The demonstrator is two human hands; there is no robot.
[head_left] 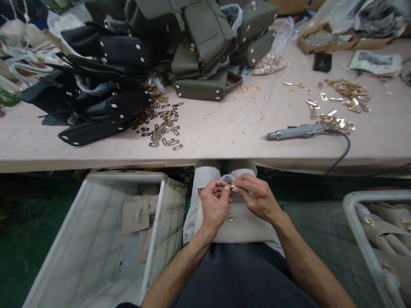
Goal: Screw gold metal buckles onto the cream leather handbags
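A light beige handbag lies across my lap, with a small gold fitting on its front. Over its upper edge, my left hand and my right hand meet, fingertips pinched close together. A tiny gold metal piece shows between them, at the right fingertips. What the left fingers grip is hidden by the fingers themselves. Just behind the hands, a clear-wrapped handle loop stands up.
Dark green bags and black bags are piled on the table. Loose metal plates, gold plates and a grey electric screwdriver lie there too. A white bin holds beige pieces at left; another bin stands right.
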